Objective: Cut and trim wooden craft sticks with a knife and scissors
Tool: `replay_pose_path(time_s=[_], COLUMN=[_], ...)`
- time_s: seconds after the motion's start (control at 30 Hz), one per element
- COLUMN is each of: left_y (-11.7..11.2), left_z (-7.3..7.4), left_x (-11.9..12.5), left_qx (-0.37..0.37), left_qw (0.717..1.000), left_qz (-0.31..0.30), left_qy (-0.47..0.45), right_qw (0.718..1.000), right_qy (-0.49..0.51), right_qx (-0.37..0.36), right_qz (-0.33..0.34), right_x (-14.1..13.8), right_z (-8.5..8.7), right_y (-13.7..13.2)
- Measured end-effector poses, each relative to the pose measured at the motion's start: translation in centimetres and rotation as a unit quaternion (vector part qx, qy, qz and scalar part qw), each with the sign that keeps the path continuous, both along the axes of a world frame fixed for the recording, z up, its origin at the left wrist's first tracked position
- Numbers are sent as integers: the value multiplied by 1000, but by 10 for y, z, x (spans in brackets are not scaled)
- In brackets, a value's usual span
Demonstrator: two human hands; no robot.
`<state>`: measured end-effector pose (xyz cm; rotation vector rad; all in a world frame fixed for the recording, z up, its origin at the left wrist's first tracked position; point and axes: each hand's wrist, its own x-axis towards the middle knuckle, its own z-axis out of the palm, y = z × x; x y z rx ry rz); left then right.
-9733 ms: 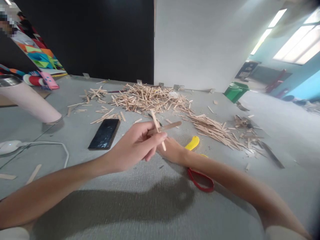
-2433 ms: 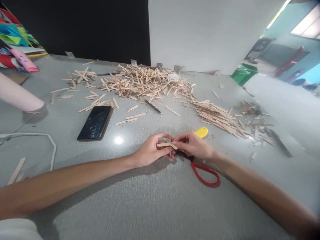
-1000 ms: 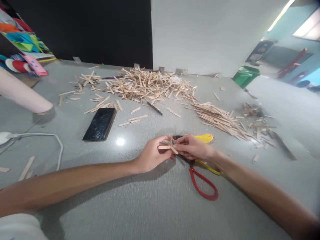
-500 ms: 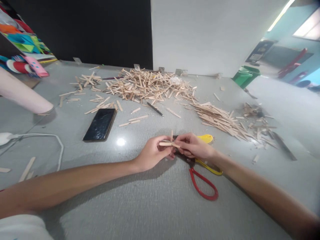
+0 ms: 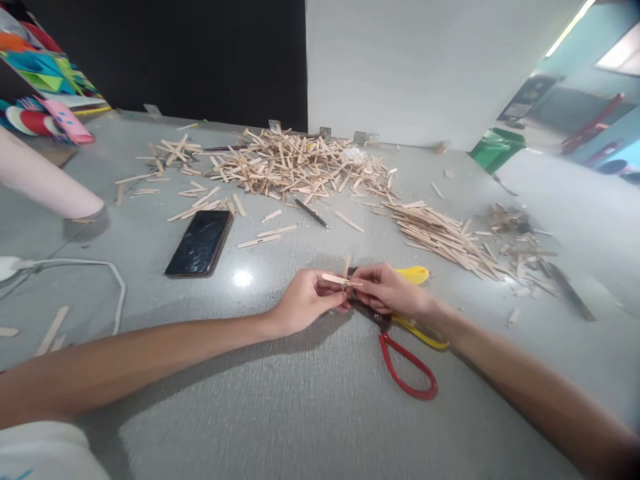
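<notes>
Both my hands meet at the middle of the grey table [image 5: 310,413]. My left hand [image 5: 306,301] and my right hand [image 5: 387,291] pinch a small cross of wooden craft sticks [image 5: 340,278] between their fingertips, just above the table. Under my right hand lie scissors [image 5: 407,357] with one red and one yellow handle loop. A yellow object [image 5: 414,273] pokes out behind my right hand.
A big heap of wooden sticks [image 5: 295,167] lies at the back, a second pile [image 5: 440,233] to the right. A black phone [image 5: 201,243] and a dark pen [image 5: 311,213] lie left of centre. A white cable [image 5: 100,267] and a pink tube [image 5: 45,183] are at the left.
My hands stay together on the stick cross, turning it slightly. The camera shifted a little, so the scissors' handles show more.
</notes>
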<state>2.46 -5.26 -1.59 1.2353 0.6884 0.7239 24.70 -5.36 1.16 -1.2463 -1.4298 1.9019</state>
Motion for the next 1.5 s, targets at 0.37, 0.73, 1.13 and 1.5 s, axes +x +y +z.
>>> replay_pose_path(time_s=[0.37,0.73,1.13,1.5], left_y=[-4,-9,-7,-6], left_z=[-1,2,0,2], left_x=[-1,-2,-2,1], left_qx=[32,48,22,1], left_qw=[999,998,999,1000], left_qz=[-2,-3,-4,9], left_qy=[28,45,25,13], right_qw=[997,987,996,997], right_qy=[11,45,39,-53], right_qx=[-73,-156,-78,25], right_qz=[-1,2,-27,-57], right_x=[-2,-4,-8,-15], right_z=[10,10,2,8], right_y=[1,2,-4,-10])
